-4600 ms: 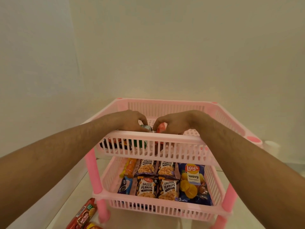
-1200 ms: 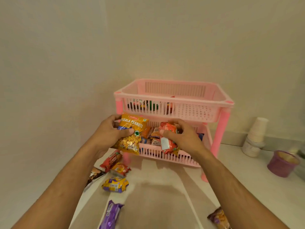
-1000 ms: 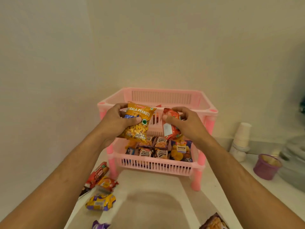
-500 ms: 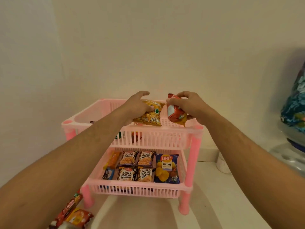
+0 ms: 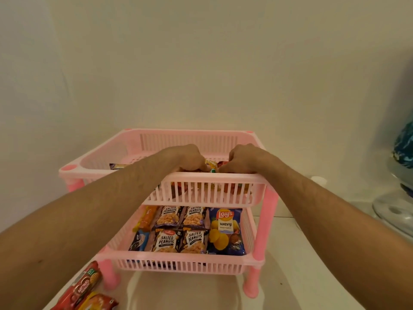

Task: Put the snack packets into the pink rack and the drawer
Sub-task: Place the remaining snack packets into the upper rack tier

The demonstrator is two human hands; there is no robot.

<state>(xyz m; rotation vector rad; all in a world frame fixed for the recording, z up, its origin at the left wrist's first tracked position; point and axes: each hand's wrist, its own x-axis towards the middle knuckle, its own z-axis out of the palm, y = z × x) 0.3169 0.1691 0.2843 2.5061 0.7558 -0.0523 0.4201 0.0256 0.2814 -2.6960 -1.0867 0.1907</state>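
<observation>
A pink two-tier rack [image 5: 212, 177] stands on the white counter against the wall. Both my hands reach down into its top tray, just behind the front rim. My left hand [image 5: 186, 158] is closed on the yellow masala peanuts packet [image 5: 210, 164], only a corner of which shows. My right hand [image 5: 243, 159] is closed on the red snack packet [image 5: 222, 163], mostly hidden. The lower tray holds several salted peanuts packets [image 5: 166, 239], a blue Lay's packet [image 5: 225, 230] and an orange bar [image 5: 146, 218].
Red and orange biscuit packets [image 5: 86, 287] lie on the counter at the lower left. A small packet [image 5: 117, 166] lies at the left of the top tray. A blue and white object [image 5: 400, 175] stands at the right edge. The wall is close behind the rack.
Both hands have carried their packets from above the rack's front rim down into the top tray. The view has moved closer to the rack.
</observation>
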